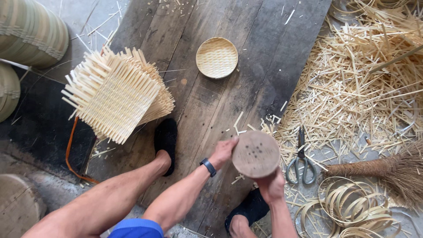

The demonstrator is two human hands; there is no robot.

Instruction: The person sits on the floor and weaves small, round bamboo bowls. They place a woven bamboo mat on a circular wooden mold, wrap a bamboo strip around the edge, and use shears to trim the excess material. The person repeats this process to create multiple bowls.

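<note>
A round wooden disc (256,154) with several small holes in its face is held between both hands over a dark wooden board (246,53). My left hand (223,152) grips its left edge; a dark band sits on that wrist. My right hand (272,186) holds the disc from below. A small round woven bamboo tray (217,57) lies on the board further away.
A stack of square woven bamboo mats (115,93) with protruding strips lies at the left. Scissors (302,159), a brush broom (387,169), coiled bamboo strips (352,207) and a heap of bamboo offcuts (357,88) lie at the right. My feet in black slippers (166,140) rest on the board.
</note>
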